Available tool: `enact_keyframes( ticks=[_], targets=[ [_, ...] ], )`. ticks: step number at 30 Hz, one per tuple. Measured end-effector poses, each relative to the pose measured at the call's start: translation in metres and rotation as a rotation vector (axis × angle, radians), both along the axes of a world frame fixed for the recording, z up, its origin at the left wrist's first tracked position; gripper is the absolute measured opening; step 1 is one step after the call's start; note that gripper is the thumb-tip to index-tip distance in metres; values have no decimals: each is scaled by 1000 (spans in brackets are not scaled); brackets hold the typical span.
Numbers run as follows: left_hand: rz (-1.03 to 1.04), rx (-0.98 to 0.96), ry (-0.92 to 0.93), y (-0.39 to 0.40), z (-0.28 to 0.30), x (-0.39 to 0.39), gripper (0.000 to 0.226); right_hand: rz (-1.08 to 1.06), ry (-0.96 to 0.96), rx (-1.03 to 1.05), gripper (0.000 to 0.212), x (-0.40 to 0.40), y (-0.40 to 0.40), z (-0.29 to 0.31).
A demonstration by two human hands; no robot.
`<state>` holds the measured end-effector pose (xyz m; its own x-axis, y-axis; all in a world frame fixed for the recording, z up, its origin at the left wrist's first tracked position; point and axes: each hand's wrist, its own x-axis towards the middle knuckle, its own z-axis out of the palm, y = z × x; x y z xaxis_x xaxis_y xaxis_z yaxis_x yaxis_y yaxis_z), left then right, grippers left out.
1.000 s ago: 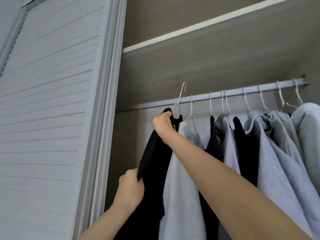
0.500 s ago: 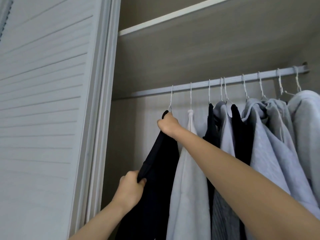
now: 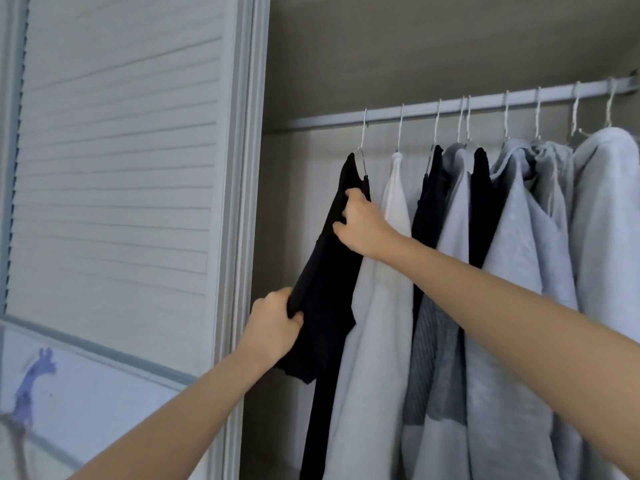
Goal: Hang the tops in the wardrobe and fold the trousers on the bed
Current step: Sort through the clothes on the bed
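A: Wardrobe (image 3: 398,46) interior, entry one. What hangs inside?

B: A pale metal rail (image 3: 450,107) runs left to right under the shelf, rising toward the far right. White wire hangers hook over it along most of its length. Leftmost garment is the black top (image 3: 332,271), on its own white hanger (image 3: 362,140), hook over the rail.

A: Next along?

B: Just right of it a white top (image 3: 394,195), then a dark top (image 3: 431,202), a light grey top (image 3: 457,209), another black top (image 3: 483,209), then several pale blue-grey hooded tops (image 3: 519,258) crowding the right end. The garments press against one another; the black top on the left has free space only on its left side.

A: Hands?

B: Right hand (image 3: 360,225) grips the black top near the shoulder, just below the hanger, fingers curled into the fabric. Left hand (image 3: 273,327) is lower and nearer, clamped on a bunched fold at the garment's left edge, drawing that edge out to the left. Both forearms reach up from the near bottom of the frame.

A: Obstructions?

B: The right forearm crosses in front of the white, dark and grey tops, hiding their middle parts. Lower hems run out of frame.

A: Surroundings?

B: A white louvred door (image 3: 121,150) stands left of the opening, its frame edge close to the left hand. Below its slats, a pale panel bearing a bluish printed figure (image 3: 33,379), blurred; cannot tell what it depicts.
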<state>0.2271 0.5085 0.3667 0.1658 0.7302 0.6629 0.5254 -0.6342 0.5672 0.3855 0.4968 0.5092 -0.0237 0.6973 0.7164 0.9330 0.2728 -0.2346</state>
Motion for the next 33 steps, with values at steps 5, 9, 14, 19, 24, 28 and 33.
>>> enact_keyframes(
  ticks=[5, 9, 14, 19, 24, 28, 33],
  targets=[
    [31, 34, -54, -27, -27, -16, 9, 81, -32, -99, 59, -5, -46, -45],
    [41, -12, -133, -53, -41, -31, 9, 115, -27, -168, 55, -11, -74, -79],
    [77, -118, -201, -88, -48, -44, 11, 198, 11, -245, 53, -16, -107, -121],
    [165, -162, -171, -119, -51, -46, 18, 273, 63, -282, 52, -12, -123, -150],
    [300, -212, -172, -177, -80, -43, 21, 411, 177, -323, 47, -10, -152, -191],
    [401, -257, -227, -241, -115, -43, 18, 577, 263, -372, 43, -10, -191, -226],
    [681, -254, -173, -344, -161, -40, 16, 812, 281, -463, 37, -20, -248, -270]
  ],
)
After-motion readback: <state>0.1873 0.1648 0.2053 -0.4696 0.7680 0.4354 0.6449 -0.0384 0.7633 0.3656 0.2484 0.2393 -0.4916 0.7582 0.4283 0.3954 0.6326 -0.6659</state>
